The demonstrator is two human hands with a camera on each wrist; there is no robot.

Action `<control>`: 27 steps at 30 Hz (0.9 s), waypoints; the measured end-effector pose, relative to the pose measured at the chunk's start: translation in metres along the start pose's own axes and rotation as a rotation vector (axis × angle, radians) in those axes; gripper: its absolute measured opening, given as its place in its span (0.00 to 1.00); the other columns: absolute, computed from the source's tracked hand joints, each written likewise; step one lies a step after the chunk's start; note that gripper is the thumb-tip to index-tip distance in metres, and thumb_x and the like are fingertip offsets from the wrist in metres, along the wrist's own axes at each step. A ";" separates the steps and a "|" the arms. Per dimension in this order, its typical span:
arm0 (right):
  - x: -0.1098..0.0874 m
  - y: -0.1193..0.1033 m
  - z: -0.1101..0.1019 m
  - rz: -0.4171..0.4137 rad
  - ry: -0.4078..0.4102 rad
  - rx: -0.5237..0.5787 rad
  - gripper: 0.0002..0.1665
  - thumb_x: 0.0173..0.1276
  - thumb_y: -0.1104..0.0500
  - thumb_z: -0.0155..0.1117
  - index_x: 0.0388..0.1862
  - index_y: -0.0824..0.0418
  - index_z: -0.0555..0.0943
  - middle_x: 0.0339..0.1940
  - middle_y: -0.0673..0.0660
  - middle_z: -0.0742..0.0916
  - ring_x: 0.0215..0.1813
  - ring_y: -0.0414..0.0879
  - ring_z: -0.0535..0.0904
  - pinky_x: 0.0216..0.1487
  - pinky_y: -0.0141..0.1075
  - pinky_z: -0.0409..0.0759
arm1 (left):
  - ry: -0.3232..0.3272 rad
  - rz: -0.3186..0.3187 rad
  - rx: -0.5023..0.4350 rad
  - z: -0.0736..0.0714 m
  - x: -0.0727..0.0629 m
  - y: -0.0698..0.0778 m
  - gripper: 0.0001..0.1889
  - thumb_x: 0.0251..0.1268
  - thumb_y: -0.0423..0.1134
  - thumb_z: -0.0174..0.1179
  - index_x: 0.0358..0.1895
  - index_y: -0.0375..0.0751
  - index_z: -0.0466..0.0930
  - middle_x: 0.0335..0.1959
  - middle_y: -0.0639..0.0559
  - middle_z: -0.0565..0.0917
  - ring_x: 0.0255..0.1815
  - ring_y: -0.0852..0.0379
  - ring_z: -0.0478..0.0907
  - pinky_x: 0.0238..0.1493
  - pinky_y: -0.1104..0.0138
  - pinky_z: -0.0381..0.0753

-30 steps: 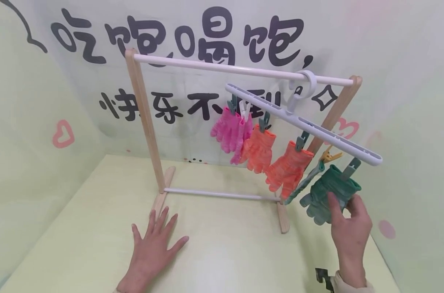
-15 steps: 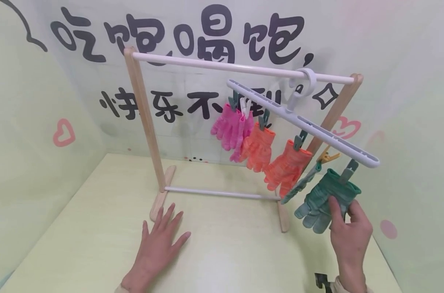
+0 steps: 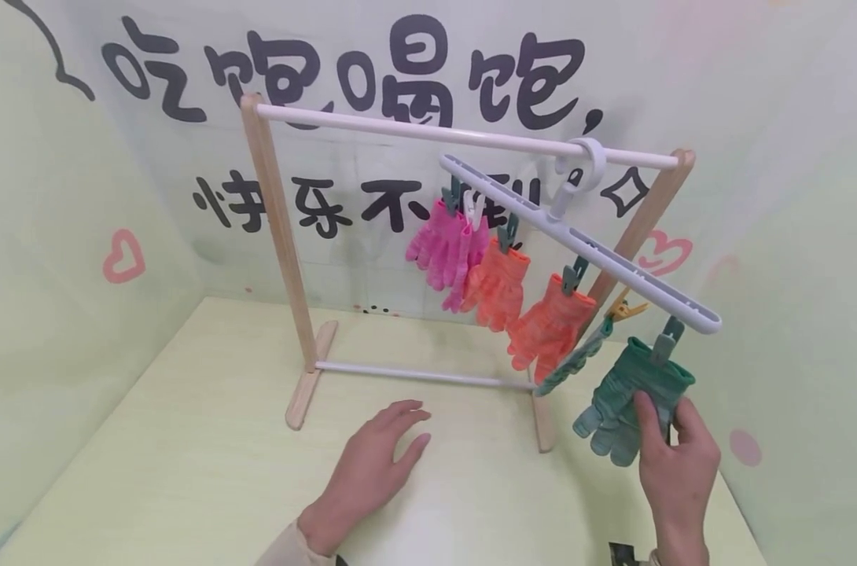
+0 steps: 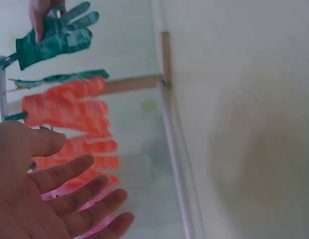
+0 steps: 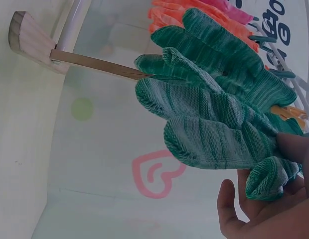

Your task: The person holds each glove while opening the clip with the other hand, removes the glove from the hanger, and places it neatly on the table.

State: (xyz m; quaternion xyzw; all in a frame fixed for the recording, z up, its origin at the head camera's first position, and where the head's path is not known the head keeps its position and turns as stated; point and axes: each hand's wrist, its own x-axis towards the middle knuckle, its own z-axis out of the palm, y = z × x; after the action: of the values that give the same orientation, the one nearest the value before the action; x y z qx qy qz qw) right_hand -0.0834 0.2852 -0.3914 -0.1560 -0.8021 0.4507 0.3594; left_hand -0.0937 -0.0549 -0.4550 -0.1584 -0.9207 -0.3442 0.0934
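Observation:
At the right of the head view, my right hand [image 3: 679, 475] pinches a green knit glove [image 3: 637, 397] between thumb and fingers. A dark green clothespin [image 3: 665, 342] joins that glove's cuff to the near end of a pale grey hanger [image 3: 612, 259]. Beside it, a second green glove [image 3: 577, 358] hangs edge-on from a yellow clothespin [image 3: 627, 308]. Farther along the hanger are two orange gloves [image 3: 552, 326] and pink gloves [image 3: 443, 248]. My left hand [image 3: 368, 464] holds nothing, its fingers loosely bent in front of the rack; the left wrist view shows its fingers [image 4: 84, 186] spread apart.
A wooden rack [image 3: 276, 228] with a white top rail [image 3: 414, 130] carries the hanger by its hook [image 3: 591, 161]. Its lower white bar [image 3: 421, 373] runs just above the pale table [image 3: 159, 440]. A printed wall sheet [image 3: 372, 157] stands close behind.
My left hand has moved right, its spread fingers now drawn closer together and bent. The hanger's near end has swung slightly left and down, and the pinched green glove sits a little lower.

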 end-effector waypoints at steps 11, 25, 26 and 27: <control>-0.011 0.005 -0.007 0.038 0.021 -0.011 0.15 0.72 0.55 0.71 0.51 0.63 0.87 0.35 0.17 0.81 0.43 0.20 0.79 0.44 0.14 0.70 | -0.038 0.237 -0.256 0.003 0.033 0.081 0.15 0.80 0.52 0.56 0.60 0.56 0.84 0.61 0.63 0.84 0.65 0.65 0.80 0.67 0.62 0.81; -0.013 0.000 -0.003 0.052 0.006 0.008 0.17 0.72 0.55 0.71 0.54 0.63 0.87 0.35 0.17 0.82 0.42 0.20 0.80 0.44 0.14 0.72 | -0.103 0.440 -0.345 0.004 0.096 0.160 0.23 0.83 0.51 0.51 0.73 0.50 0.74 0.71 0.58 0.80 0.74 0.65 0.74 0.73 0.72 0.73; -0.014 0.000 -0.003 0.052 0.005 0.006 0.17 0.72 0.55 0.71 0.54 0.63 0.87 0.35 0.17 0.82 0.42 0.20 0.80 0.44 0.14 0.72 | -0.095 0.447 -0.337 0.004 0.100 0.163 0.23 0.83 0.51 0.50 0.74 0.50 0.73 0.71 0.58 0.80 0.75 0.65 0.74 0.73 0.73 0.73; -0.014 0.000 -0.002 0.050 0.004 0.002 0.17 0.72 0.55 0.71 0.54 0.63 0.87 0.35 0.17 0.81 0.42 0.20 0.79 0.44 0.14 0.71 | -0.089 0.449 -0.332 0.004 0.103 0.166 0.23 0.84 0.51 0.50 0.74 0.50 0.73 0.72 0.58 0.80 0.75 0.65 0.73 0.73 0.73 0.73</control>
State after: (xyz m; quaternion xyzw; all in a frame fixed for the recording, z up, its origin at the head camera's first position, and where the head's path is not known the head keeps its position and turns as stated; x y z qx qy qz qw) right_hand -0.0721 0.2782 -0.3966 -0.1766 -0.7967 0.4600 0.3499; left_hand -0.1307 0.0896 -0.3293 -0.3863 -0.7969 -0.4537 0.0995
